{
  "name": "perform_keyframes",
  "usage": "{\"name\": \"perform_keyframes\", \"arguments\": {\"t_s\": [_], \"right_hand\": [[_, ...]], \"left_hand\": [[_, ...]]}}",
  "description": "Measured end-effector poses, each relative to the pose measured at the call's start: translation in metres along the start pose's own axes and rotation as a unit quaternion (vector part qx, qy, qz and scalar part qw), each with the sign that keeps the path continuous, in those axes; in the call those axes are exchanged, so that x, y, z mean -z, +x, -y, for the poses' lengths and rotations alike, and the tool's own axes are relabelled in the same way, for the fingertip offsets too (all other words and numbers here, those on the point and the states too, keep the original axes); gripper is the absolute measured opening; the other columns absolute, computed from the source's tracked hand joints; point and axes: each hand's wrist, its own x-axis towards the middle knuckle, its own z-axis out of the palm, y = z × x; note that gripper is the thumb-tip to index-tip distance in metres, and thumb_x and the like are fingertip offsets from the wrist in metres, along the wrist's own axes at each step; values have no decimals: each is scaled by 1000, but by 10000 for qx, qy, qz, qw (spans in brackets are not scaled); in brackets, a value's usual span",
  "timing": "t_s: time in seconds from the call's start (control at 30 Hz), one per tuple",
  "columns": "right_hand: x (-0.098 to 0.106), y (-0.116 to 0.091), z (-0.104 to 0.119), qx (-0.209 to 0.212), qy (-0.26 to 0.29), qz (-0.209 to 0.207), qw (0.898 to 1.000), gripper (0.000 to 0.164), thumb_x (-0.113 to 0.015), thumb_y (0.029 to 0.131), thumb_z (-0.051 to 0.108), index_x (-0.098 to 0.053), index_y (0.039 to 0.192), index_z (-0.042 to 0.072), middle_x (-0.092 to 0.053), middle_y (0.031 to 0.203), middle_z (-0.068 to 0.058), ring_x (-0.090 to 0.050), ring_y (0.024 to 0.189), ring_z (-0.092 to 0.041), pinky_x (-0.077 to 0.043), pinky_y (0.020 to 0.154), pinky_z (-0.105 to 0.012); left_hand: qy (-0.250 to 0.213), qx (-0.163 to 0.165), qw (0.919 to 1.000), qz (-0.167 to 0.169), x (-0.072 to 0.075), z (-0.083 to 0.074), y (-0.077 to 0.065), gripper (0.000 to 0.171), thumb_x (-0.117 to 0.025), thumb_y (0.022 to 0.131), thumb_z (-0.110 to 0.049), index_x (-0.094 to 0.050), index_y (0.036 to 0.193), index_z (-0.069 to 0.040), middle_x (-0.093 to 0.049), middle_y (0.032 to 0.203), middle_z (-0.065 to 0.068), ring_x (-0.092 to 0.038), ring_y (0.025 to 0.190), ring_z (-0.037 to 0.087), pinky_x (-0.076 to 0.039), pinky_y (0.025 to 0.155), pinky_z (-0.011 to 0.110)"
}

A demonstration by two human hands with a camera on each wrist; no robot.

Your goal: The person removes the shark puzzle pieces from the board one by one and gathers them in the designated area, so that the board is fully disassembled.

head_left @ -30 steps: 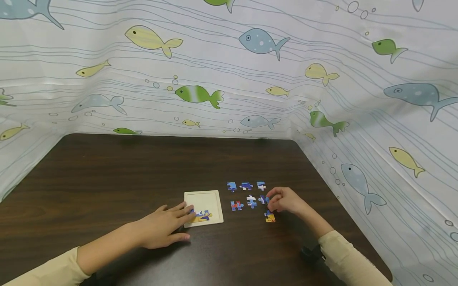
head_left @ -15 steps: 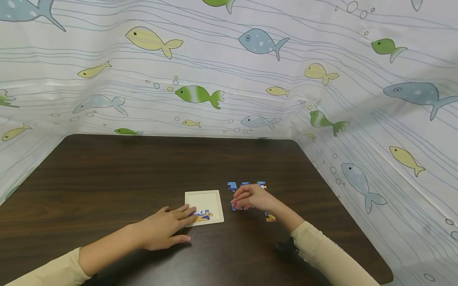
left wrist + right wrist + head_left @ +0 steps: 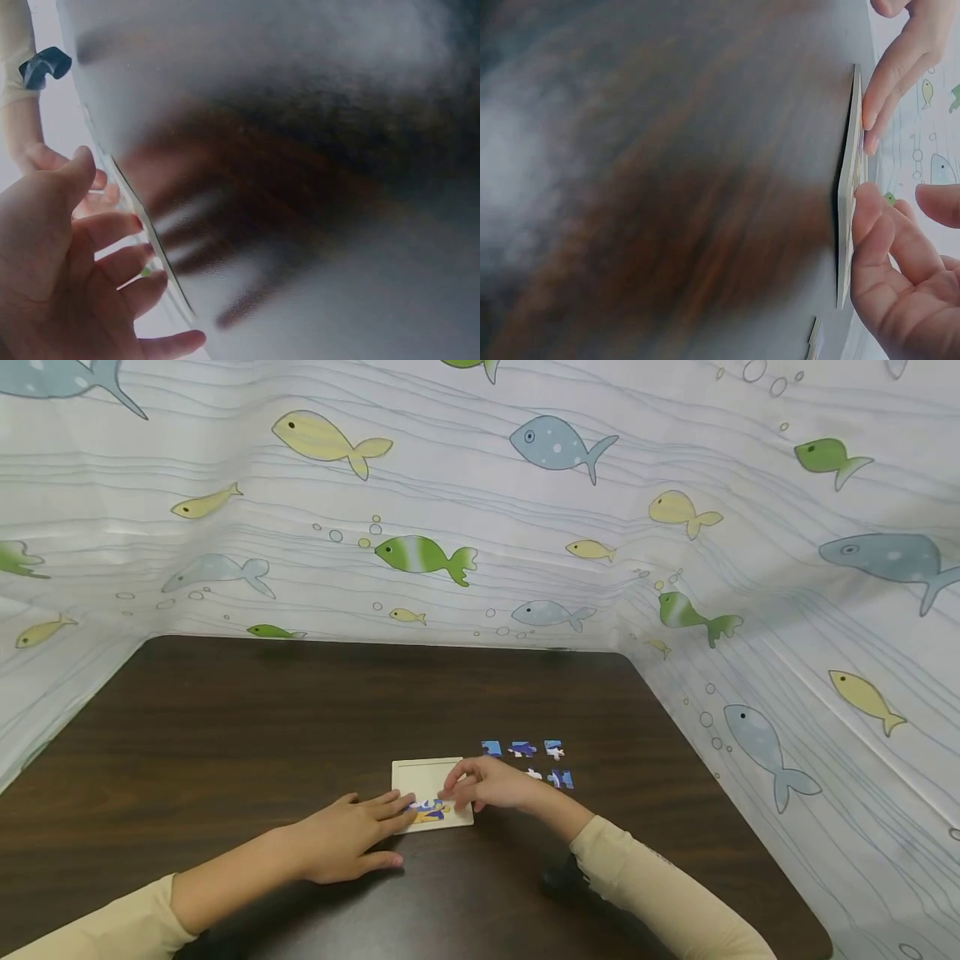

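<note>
A shallow cream puzzle tray (image 3: 420, 777) lies near the middle of the table, with a few joined blue, white and yellow pieces (image 3: 429, 814) at its bottom left. My left hand (image 3: 347, 842) rests with spread fingers over the tray's left edge, partly covering those pieces. Over the tray's right side, my right hand (image 3: 491, 782) has thumb and fingers drawn together, pinching a puzzle piece that the fingers almost wholly hide. In the right wrist view its fingertips (image 3: 866, 206) meet the tray edge (image 3: 846, 195).
Several loose puzzle pieces lie right of the tray, among them a blue one (image 3: 491, 748), a dark blue one (image 3: 522, 749) and one near the right wrist (image 3: 561, 778). The dark wooden table (image 3: 315, 710) is bordered by a fish-print curtain (image 3: 450, 485).
My right hand has moved left from the loose pieces, passing over the red-and-blue one, to the tray. That piece and the yellow one are now out of sight. My left hand stays put.
</note>
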Motion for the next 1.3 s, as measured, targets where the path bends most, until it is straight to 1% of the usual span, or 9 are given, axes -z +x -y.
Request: {"name": "perform_keyframes", "arguments": {"t_s": [0.13,0.37,0.6,0.7,0.83,0.97,1.1,1.3], "right_hand": [[0,2,4,-79,47,-161,9998,17,-62,89,12,-62,104,4,-74,107,-8,-65,75,-10,-47,61,-25],[-2,6,6,-238,376,-424,9981,22,-68,87,15,-62,105,3,-75,99,-10,-68,76,-13,-53,67,-27],[-4,8,3,-186,799,-603,9948,23,-65,88,6,-59,108,-2,-74,103,-16,-72,84,-17,-55,68,-28],[-6,10,2,-172,858,-701,9937,24,-68,85,3,-59,107,-3,-73,103,-17,-72,84,-16,-56,68,-28],[-9,11,2,-258,853,-814,9927,27,-71,81,-1,-60,106,-2,-74,100,-16,-71,84,-15,-56,68,-28],[-12,10,2,-430,911,-832,9914,30,-72,79,-4,-61,107,-2,-74,93,-15,-70,78,-15,-58,69,-30],[-13,9,1,-551,1073,-726,9900,30,-72,80,-4,-60,108,-3,-73,87,-15,-70,70,-15,-58,67,-31],[-13,6,-1,-491,1292,-663,9882,28,-69,82,-8,-58,108,-6,-73,85,-18,-70,68,-16,-59,66,-32]], "left_hand": [[34,33,10000,23,1,1,1,67,-47,94,-58,-40,148,-17,-32,157,4,-34,143,28,-35,100,67],[66,40,10000,23,3,1,3,66,-49,94,-56,-41,147,-18,-34,156,3,-36,142,28,-36,99,67],[34,25,10000,40,4,1,3,65,-50,94,-54,-43,146,-17,-35,156,5,-36,142,29,-36,99,66],[35,40,10000,57,4,1,4,65,-50,94,-55,-43,146,-17,-35,156,5,-36,142,29,-37,99,66],[24,50,10000,69,4,2,4,65,-50,94,-54,-43,146,-16,-35,156,5,-36,142,29,-37,99,66],[-47,49,9999,74,4,1,4,65,-51,94,-54,-43,146,-17,-35,156,5,-36,142,29,-36,100,66],[-70,42,9999,74,3,1,4,65,-52,93,-54,-43,146,-17,-35,155,5,-36,142,28,-36,100,66],[-14,31,10000,45,1,2,4,65,-52,93,-54,-43,146,-18,-36,155,4,-37,142,28,-37,99,66]]}}
